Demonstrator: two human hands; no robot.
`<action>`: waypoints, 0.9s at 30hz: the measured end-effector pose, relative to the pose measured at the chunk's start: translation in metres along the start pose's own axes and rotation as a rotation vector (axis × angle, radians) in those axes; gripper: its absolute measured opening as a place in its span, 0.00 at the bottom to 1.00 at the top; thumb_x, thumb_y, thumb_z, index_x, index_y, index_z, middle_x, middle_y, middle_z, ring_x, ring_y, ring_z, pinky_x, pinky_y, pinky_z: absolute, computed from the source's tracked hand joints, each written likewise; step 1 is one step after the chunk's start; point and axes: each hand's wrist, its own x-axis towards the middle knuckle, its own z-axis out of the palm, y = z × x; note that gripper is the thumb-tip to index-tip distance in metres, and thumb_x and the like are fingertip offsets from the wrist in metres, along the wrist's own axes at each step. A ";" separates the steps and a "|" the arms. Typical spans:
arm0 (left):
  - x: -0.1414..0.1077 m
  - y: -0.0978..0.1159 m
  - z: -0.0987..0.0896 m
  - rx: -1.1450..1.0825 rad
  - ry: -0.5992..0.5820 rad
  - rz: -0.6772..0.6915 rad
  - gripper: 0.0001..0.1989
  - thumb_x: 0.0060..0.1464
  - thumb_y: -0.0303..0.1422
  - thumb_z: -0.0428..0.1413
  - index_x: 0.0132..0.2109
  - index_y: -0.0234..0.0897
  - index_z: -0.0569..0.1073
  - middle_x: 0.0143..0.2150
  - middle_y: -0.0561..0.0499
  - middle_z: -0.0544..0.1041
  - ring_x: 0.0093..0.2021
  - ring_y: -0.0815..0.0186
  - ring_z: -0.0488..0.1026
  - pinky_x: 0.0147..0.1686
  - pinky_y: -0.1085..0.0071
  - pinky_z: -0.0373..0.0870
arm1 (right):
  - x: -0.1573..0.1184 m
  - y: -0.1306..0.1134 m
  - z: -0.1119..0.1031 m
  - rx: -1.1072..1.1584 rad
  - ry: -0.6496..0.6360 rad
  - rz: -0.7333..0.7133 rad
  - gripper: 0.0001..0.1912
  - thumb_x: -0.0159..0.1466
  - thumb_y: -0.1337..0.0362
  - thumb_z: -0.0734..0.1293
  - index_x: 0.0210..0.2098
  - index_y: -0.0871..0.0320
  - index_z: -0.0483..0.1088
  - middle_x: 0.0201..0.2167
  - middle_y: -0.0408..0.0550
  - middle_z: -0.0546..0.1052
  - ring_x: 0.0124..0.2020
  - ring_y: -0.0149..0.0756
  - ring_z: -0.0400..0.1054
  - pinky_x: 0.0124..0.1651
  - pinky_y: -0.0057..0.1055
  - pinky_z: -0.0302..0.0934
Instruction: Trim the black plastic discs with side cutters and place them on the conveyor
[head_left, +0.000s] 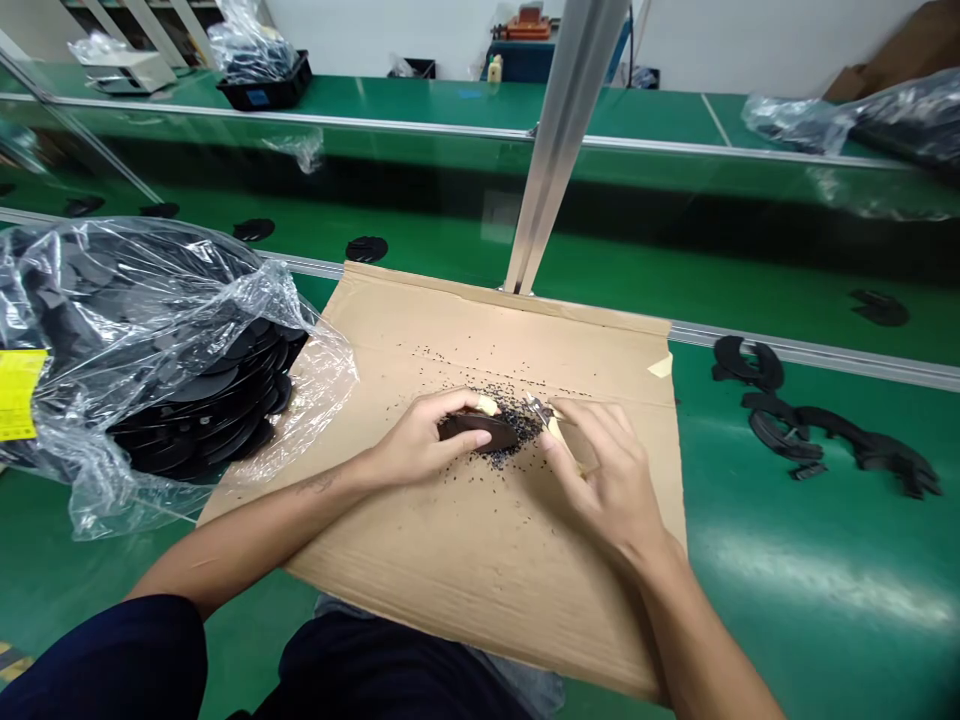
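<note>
My left hand (420,436) grips a flat black disc-like plastic part (480,436) between thumb and fingers, tilted above the cardboard. Something pale yellow covers a fingertip of that hand. In my right hand (611,465) is a small pair of nippers (538,408) with metal jaws and what look like yellow handles, mostly hidden by the fingers. The jaws point toward the disc and sit a little apart from its right edge. Beneath both hands, many tiny black plastic bits (517,420) lie scattered on the cardboard sheet (465,560).
At left, a clear plastic bag (150,290) spills over a heap of black discs (202,410). Curved black parts (780,435) lie on the green table (810,570) at right. A metal post (559,150) rises behind the cardboard. Further back stands a black bin (266,88).
</note>
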 end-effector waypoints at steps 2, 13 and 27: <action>0.001 0.000 -0.001 -0.034 0.010 0.030 0.09 0.59 0.31 0.60 0.47 0.35 0.78 0.46 0.44 0.81 0.48 0.61 0.78 0.52 0.61 0.75 | 0.000 -0.003 -0.002 0.113 -0.010 0.055 0.16 0.68 0.63 0.65 0.54 0.55 0.71 0.47 0.53 0.79 0.46 0.46 0.72 0.47 0.46 0.67; 0.002 -0.002 -0.005 -0.069 0.028 0.129 0.10 0.58 0.30 0.62 0.47 0.37 0.79 0.45 0.45 0.80 0.48 0.62 0.76 0.52 0.60 0.74 | -0.002 -0.005 0.001 0.126 -0.182 -0.036 0.16 0.71 0.63 0.60 0.57 0.52 0.69 0.45 0.52 0.76 0.46 0.42 0.70 0.47 0.41 0.67; 0.002 -0.004 -0.006 -0.042 0.018 0.166 0.11 0.59 0.31 0.61 0.49 0.38 0.78 0.46 0.45 0.79 0.49 0.61 0.75 0.53 0.59 0.73 | -0.003 0.000 0.003 -0.080 -0.072 -0.183 0.16 0.69 0.63 0.64 0.56 0.54 0.70 0.40 0.52 0.76 0.38 0.42 0.68 0.38 0.38 0.64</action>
